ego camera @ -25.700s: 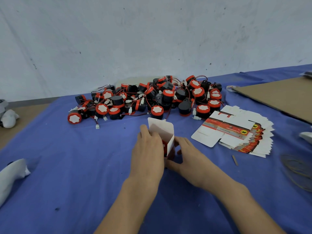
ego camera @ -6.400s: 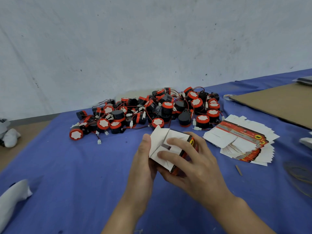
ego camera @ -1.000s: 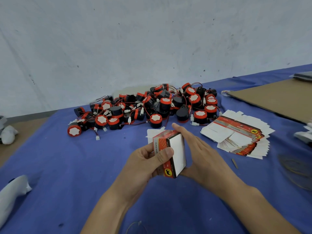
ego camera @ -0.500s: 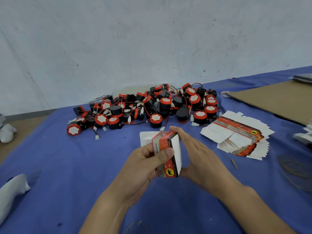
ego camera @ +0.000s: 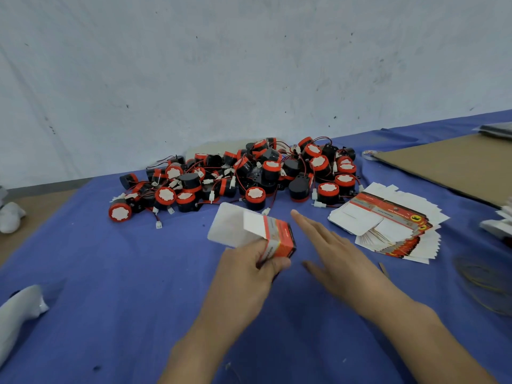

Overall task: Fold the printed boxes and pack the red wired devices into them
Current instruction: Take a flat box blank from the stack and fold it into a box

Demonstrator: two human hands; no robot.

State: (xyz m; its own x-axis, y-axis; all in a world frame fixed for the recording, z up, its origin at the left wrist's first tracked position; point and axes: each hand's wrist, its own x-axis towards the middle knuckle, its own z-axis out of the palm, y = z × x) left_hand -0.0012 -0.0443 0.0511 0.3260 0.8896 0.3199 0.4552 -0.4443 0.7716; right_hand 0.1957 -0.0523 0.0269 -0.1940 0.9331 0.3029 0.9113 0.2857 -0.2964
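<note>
No text can be read. The folded box [ego camera: 278, 239] carries small dark print on its red and orange side, too blurred to make out. The top sheet of the stack of flat boxes [ego camera: 388, 220] has a red band with fine lettering, likewise illegible, and a round yellow emblem [ego camera: 414, 217] bearing a black figure.

left hand [ego camera: 245, 268] grips folded box [ego camera: 273, 239]; right hand [ego camera: 336, 252] flat, apart.
</note>
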